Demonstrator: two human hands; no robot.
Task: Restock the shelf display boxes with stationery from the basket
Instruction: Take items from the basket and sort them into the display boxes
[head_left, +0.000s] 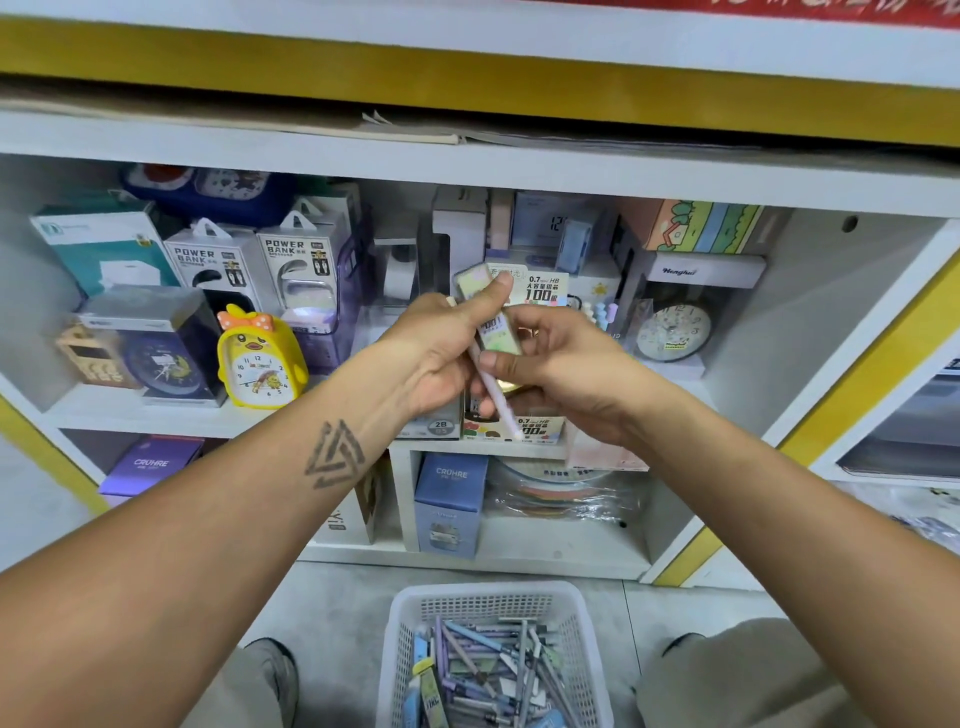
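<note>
My left hand (441, 348) and my right hand (566, 374) meet in front of the middle shelf. The left hand pinches a pale lead-refill case (485, 306) with the thumb on top, and a pink-white pen (496, 400) slants down from it. My right hand closes around the lower end of the case. Behind the hands stand the lead display boxes (540, 428) marked 0.7 HB 100. On the floor between my knees sits the white plastic basket (410, 623), holding several pens and refill cases.
A yellow duck alarm clock (258, 358), power bank boxes (218, 260) and a boxed round clock (672, 327) fill the middle shelf. Blue and purple boxes (449, 499) stand on the lower shelf. My knees flank the basket.
</note>
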